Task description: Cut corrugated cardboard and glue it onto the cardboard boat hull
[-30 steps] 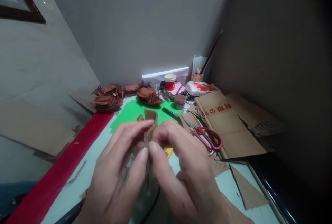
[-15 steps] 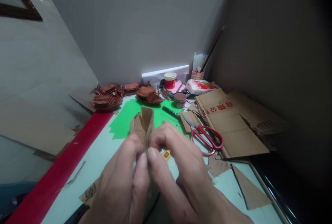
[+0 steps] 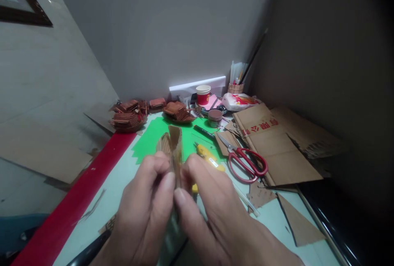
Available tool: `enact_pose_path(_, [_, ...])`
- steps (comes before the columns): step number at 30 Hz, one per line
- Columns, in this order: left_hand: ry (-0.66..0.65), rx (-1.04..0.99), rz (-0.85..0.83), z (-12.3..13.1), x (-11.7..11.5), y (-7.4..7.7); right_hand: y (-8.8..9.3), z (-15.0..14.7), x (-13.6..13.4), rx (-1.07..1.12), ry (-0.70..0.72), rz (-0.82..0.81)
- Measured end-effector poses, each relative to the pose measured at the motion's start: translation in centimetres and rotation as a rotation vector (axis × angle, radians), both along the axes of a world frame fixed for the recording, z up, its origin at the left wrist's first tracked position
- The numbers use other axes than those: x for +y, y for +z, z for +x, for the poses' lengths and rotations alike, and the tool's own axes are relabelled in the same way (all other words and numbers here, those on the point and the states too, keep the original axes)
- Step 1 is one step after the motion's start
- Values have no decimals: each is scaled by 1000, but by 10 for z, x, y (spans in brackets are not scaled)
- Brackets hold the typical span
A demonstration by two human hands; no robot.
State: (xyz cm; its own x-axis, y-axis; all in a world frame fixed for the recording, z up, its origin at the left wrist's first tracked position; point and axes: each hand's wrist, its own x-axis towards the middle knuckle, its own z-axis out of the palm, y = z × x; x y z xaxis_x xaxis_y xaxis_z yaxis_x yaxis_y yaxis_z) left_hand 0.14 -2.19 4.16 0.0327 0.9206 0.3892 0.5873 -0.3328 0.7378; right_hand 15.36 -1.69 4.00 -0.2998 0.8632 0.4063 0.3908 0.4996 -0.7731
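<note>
Between my two hands stands a small folded cardboard piece (image 3: 176, 139), brown, with corrugated ridges showing on its left part and a taller flap beside them. My left hand (image 3: 140, 204) pinches its near left side with thumb and bent fingers. On the right side, my right hand (image 3: 212, 200) grips the same piece between thumb and curled forefinger. The lower end of the cardboard is hidden by my fingers. Just beyond my right hand lies a yellow hot glue gun (image 3: 207, 153), partly covered by that hand. Red-handled scissors (image 3: 248, 165) rest farther right.
Green sheets (image 3: 147, 143) lie behind the hands with a black marker (image 3: 203, 131). Brown cardboard boats (image 3: 178, 112) stand at the back near a paper cup (image 3: 203, 95) and a jar (image 3: 214, 117). Large cardboard sheets (image 3: 273, 151) cover the right side.
My right hand has shifted slightly down and the two hands sit a little farther apart on the cardboard. More of the yellow glue gun shows beyond my right hand.
</note>
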Motion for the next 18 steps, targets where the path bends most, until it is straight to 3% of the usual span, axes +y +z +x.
enact_pose_path(3, [72, -87, 21, 21, -4, 7, 0, 0, -1, 3, -3, 3])
enact_pose_path(6, [57, -146, -15, 30, -6, 10, 1, 1, 2, 27, 24, 7])
enact_pose_path(14, [-44, -191, 26, 25, -1, 9, 1, 0, 11, 76, 55, 91])
enact_pose_path(18, [-16, -171, 21, 23, -1, 9, -1, 0, 11, 55, 87, 90])
